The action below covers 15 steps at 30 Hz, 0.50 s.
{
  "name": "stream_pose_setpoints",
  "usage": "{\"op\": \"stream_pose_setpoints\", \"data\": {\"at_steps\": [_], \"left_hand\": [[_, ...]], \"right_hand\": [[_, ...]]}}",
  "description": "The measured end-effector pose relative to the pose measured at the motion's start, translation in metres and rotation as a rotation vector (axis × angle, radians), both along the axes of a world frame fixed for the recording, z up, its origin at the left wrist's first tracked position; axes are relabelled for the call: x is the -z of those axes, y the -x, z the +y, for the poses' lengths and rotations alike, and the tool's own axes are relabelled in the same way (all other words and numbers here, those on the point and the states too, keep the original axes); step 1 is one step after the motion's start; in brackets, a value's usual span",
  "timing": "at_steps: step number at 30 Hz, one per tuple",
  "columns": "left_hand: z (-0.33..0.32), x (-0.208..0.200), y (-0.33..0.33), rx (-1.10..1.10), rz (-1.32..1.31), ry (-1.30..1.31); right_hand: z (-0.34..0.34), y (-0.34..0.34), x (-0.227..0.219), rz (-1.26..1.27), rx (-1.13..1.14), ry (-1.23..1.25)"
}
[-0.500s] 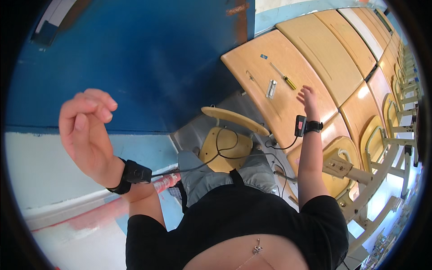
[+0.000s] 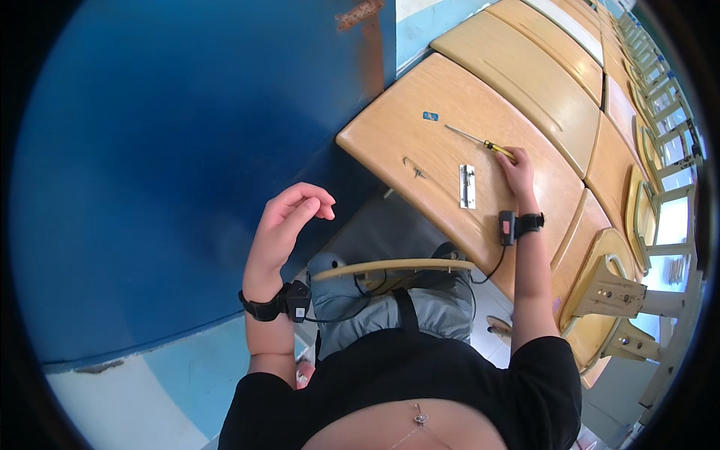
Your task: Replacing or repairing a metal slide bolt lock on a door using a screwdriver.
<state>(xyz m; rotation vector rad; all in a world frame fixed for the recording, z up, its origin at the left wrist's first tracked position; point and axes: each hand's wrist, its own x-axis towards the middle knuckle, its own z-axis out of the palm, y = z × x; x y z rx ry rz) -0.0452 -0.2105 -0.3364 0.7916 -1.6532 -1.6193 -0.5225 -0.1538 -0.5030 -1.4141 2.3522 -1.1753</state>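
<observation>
My right hand [image 2: 517,171] is on the handle end of a yellow-and-black screwdriver [image 2: 496,148] at the desk. Its fingers close round the handle, and the metal shaft points to the far left. Nearer me on the desk is a silver metal plate with a rod along it [image 2: 467,186], which looks like a slide bolt. A small thin hooked metal piece [image 2: 415,169] lies to its left, and a little blue packet [image 2: 430,116] lies beyond the screwdriver tip. My left hand [image 2: 289,221] hangs in the air before the blue door, fingers curled against the thumb, with nothing visible in them.
The light wooden desk [image 2: 420,82] stands at the head of a long row of desks. A large blue door [image 2: 165,165] with a rusty patch fills the left. A chair back [image 2: 390,265] is close before my legs; another wooden chair [image 2: 592,300] stands at right. Cables run from both wristbands.
My right hand has gone from open above the desk to gripping the screwdriver. My left hand has moved right and down, its fingers more closed. The whole view has shifted.
</observation>
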Motion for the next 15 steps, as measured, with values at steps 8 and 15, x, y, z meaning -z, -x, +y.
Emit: {"op": "stream_pose_setpoints", "data": {"at_steps": [8, 15], "left_hand": [[-0.026, 0.038, 0.067, 0.206, 0.795, -0.297], [-0.017, 0.037, 0.115, 0.114, 0.24, 0.158]], "right_hand": [[0.018, -0.003, 0.032, -0.519, 0.15, 0.231], [0.004, 0.004, 0.026, -0.44, 0.114, 0.274]]}}
